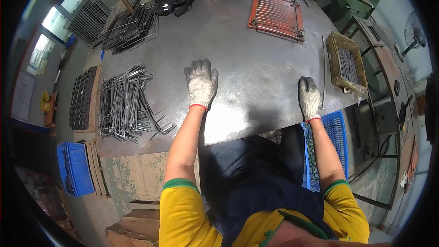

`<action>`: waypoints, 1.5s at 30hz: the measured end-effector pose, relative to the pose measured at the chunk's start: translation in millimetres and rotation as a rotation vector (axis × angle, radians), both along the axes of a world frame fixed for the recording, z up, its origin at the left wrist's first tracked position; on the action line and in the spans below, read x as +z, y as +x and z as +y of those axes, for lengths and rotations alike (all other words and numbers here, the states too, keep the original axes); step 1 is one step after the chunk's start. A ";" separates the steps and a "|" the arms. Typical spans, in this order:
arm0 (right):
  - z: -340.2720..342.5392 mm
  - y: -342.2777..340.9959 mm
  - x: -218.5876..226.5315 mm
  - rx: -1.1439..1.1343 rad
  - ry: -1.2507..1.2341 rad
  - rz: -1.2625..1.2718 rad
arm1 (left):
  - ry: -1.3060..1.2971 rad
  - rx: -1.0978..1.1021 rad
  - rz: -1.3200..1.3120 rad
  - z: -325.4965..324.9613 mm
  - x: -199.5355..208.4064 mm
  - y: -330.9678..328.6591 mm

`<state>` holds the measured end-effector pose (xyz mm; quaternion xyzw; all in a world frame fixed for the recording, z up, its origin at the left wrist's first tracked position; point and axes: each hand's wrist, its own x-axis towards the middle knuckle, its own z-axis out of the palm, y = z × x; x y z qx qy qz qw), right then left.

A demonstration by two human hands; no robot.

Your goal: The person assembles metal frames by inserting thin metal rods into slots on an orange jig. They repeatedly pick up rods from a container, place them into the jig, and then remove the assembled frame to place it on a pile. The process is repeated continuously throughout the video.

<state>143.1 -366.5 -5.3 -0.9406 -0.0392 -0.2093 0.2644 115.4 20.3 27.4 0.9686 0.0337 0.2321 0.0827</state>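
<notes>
Head view: around us is a workshop room with a worn, flaking floor (141,169) and a fan (414,36) at far right. Before us spreads the broad grey metal worktop (228,32), its middle bare and glossy with reflected light. On its left lies the wire pile (125,103), bent lengths running mostly away from us; our left hand is the nearer one, well to the right of it. A red frame (253,16) lies toward the far side, a wooden box (335,61) of rods stands by the right edge, and a blue basket (336,130) sits below. Our gloved left hand (201,82) lies palm down, fingers spread, gripping nothing. Our gloved right hand (309,97) rests near the front edge, fingers together; we cannot tell what its palm hides. Just right of it lies a single thin rod (324,73), pointing away from us.
</notes>
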 end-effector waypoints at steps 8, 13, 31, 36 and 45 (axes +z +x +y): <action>1.5 -0.6 2.3 0.020 0.051 0.012 | 0.055 0.048 -0.065 3.8 -4.4 18.0; 2.0 -0.4 4.9 0.020 0.051 0.026 | 0.049 0.048 -0.075 5.3 -7.4 18.2; -1.9 1.3 0.9 0.064 0.032 -0.047 | 0.041 0.044 -0.090 2.5 -1.6 15.1; -4.5 4.2 -6.8 0.055 0.007 -0.048 | 0.055 0.039 -0.119 4.3 -3.9 16.6; -1.5 1.3 -2.5 0.022 0.021 -0.036 | 0.047 0.039 -0.072 3.5 -4.9 17.0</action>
